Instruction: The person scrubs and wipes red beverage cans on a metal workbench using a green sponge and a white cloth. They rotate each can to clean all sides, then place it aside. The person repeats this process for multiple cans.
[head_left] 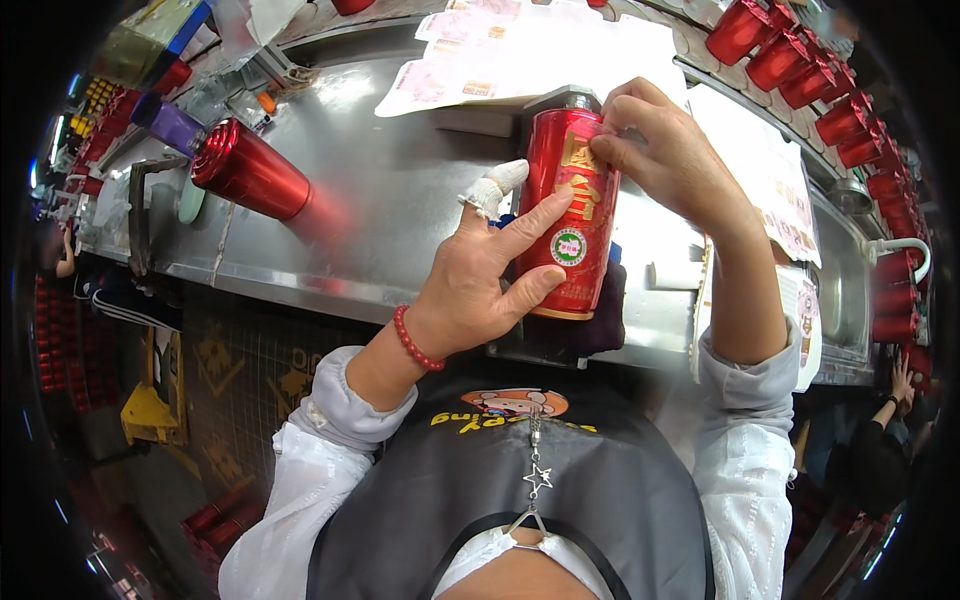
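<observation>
A glossy red bottle (562,255) with gold characters and a round green-and-white sticker (568,248) lies in front of me, its grey neck pointing away. My left hand (478,270), with a white wrap on one finger and red beads at the wrist, holds the bottle from the left, thumb and a finger pressed on its face. At the upper gold character, the thumb and fingers of my right hand (660,150) are pinched together; whatever is between them is hidden. Dark cloth (600,325) shows under the bottle's near end.
Another red bottle (258,172) lies on the steel worktop (385,190) at the left, beside a purple object (168,125). Printed sheets (560,45) cover the far side, with more sheets (775,190) at the right. Several red bottles (785,65) line the far right, near a sink (842,270).
</observation>
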